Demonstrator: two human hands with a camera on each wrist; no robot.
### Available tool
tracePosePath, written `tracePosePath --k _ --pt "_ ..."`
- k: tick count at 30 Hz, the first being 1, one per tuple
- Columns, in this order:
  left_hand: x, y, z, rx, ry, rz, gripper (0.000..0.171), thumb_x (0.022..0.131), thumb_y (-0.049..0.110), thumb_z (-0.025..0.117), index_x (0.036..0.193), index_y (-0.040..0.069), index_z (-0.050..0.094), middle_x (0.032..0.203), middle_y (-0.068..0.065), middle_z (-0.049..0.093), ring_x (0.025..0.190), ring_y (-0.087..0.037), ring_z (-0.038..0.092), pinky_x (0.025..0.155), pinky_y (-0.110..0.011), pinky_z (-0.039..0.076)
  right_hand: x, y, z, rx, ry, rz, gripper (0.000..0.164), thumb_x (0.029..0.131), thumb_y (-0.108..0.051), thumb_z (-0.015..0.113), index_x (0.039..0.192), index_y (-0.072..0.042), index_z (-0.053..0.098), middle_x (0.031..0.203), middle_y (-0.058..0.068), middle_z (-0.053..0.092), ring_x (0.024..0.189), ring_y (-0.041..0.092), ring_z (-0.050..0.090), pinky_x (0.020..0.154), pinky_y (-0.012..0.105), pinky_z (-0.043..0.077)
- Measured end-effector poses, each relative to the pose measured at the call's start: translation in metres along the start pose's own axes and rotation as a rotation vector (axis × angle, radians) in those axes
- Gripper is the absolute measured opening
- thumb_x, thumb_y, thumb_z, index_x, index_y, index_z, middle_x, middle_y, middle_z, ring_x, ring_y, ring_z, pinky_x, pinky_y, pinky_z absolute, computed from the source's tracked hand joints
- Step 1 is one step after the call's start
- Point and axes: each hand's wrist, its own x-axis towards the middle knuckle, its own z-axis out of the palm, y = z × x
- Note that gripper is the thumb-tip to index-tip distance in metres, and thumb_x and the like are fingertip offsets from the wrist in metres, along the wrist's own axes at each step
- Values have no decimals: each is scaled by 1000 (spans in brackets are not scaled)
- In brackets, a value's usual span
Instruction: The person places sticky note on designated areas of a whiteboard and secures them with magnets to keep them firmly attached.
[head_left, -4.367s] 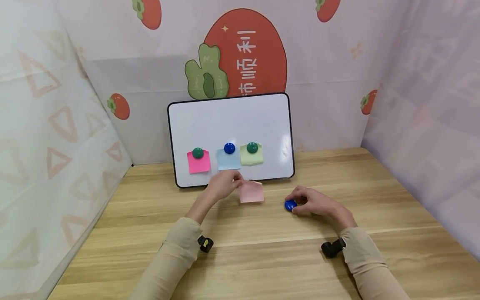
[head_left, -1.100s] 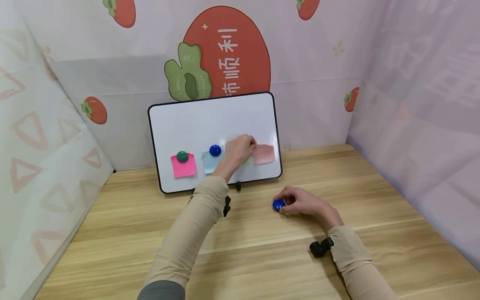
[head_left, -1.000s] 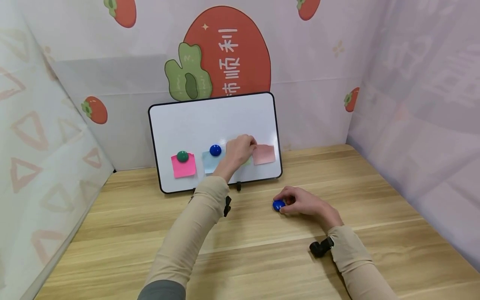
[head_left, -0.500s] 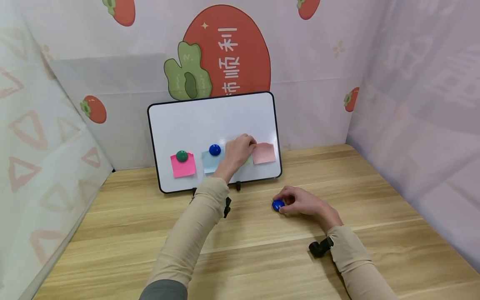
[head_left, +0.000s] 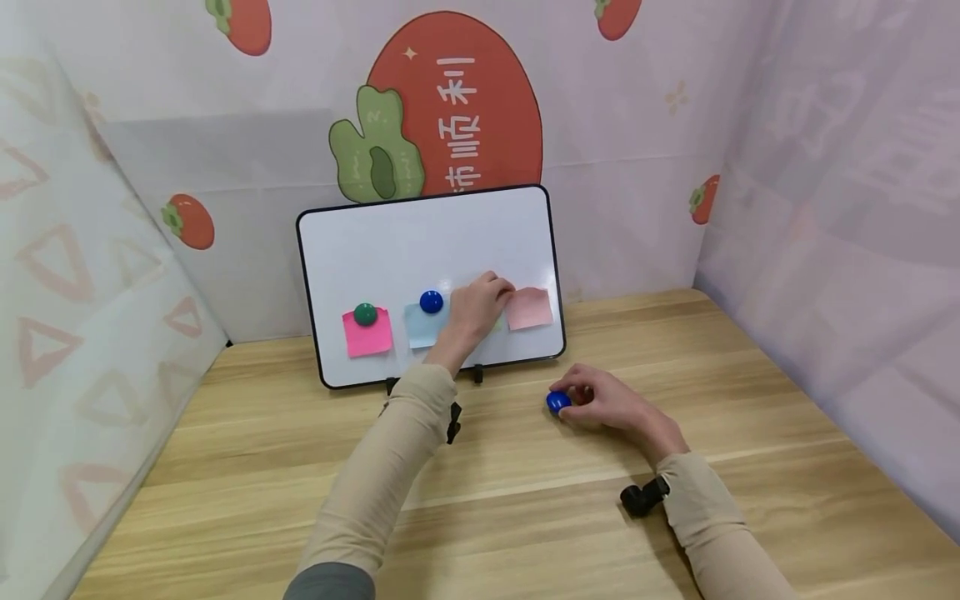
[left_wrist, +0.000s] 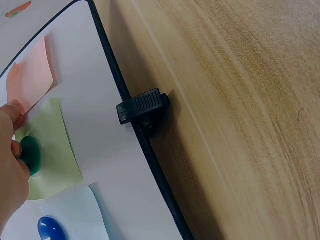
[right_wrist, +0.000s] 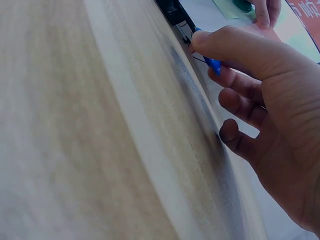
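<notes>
A pale pink sticky note (head_left: 529, 309) lies against the right part of the whiteboard (head_left: 420, 233). My left hand (head_left: 477, 308) pinches its left edge between thumb and finger. Beneath that hand, a light green note (left_wrist: 55, 150) with a green magnet (left_wrist: 31, 155) is mostly covered in the head view. Farther left, a blue magnet (head_left: 431, 302) holds a light blue note (head_left: 422, 327), and another green magnet (head_left: 365, 314) holds a bright pink note (head_left: 367, 337). Over the table, my right hand (head_left: 611, 404) pinches a loose blue round magnet (head_left: 558, 402) by its rim.
The whiteboard leans back on the wooden table (head_left: 495, 500), held at its lower edge by black clips (left_wrist: 144, 107). Behind it hangs a printed cloth backdrop (head_left: 630, 167), with cloth walls on both sides.
My left hand has carried the pale pink note from over the table up to the board, then held it there. My right hand, still pinching the blue magnet, has just risen slightly.
</notes>
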Motion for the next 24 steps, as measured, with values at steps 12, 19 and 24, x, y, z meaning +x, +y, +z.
tracePosePath --k 12,19,24 --pt "-3 0 3 6 51 -8 17 97 30 66 104 21 78 93 4 70 71 -12 67 53 -23 43 23 -8 -6 -183 272 -51 38 85 -17 80 120 -6 69 108 10 59 93 28 53 75 33 44" --pt "-7 1 4 10 76 -9 17 97 28 65 105 20 78 92 3 69 65 -13 64 49 -22 38 40 -14 -6 -300 471 -192 40 81 -12 82 118 -1 70 103 17 60 89 32 55 75 44 49" --pt "-6 3 5 18 73 -13 18 98 28 64 107 20 78 92 3 68 64 -12 62 51 -22 39 51 -20 -8 -351 584 -281 40 79 -10 83 114 2 70 100 19 60 86 30 55 72 41 48"
